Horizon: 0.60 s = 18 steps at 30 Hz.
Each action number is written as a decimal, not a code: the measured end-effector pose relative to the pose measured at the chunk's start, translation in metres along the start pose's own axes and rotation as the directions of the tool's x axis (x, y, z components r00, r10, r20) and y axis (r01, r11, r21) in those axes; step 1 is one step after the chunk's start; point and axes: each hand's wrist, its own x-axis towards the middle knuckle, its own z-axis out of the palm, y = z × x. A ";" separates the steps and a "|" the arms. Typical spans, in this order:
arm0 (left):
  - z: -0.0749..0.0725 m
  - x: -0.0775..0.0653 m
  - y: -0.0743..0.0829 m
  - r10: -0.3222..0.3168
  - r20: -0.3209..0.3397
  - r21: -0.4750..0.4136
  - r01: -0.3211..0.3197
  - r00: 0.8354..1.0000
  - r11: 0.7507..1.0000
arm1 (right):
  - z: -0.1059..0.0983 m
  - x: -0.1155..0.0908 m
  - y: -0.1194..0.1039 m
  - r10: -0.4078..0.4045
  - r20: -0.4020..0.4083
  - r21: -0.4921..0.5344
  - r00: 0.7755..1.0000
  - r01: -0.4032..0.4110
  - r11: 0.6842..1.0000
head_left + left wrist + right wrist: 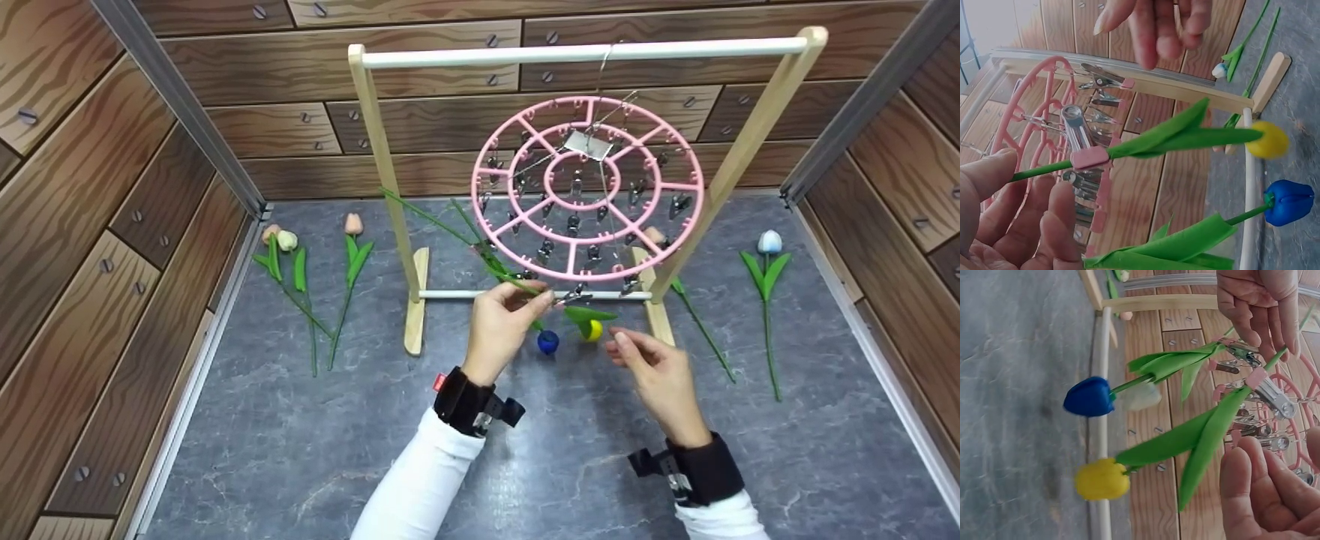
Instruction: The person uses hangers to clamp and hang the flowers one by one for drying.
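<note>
My left hand (506, 322) pinches the green stem of a yellow tulip (1268, 140) between thumb and finger. A metal clip with pink tips (1090, 157) is clamped on that stem, just below the leaves. The clip belongs to a pink round hanger (571, 259) with several such clips. Beside it a blue tulip (1089, 396) hangs head down, its stem by another clip. Behind the blue one a white tulip (1141, 396) partly shows. My right hand (656, 367) is near the yellow head, fingers loosely bent, holding nothing.
The hanger hooks over the white bar (480, 55) of a wooden stand. Peach tulips (353, 223) and a cream one (287, 241) lie on the grey floor at left. A white-blue tulip (769, 241) and another peach tulip (655, 236) lie at right.
</note>
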 end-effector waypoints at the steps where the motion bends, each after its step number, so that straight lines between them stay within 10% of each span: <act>1: -0.001 0.000 -0.001 -0.006 0.001 0.010 0.006 1.000 1.000 | -0.001 -0.001 0.002 0.001 0.004 -0.003 1.000 -0.001 1.000; 18: -0.037 -0.027 -0.029 -0.044 0.059 0.150 0.034 0.997 0.988 | -0.059 -0.010 0.035 -0.040 -0.021 -0.220 0.999 0.034 0.975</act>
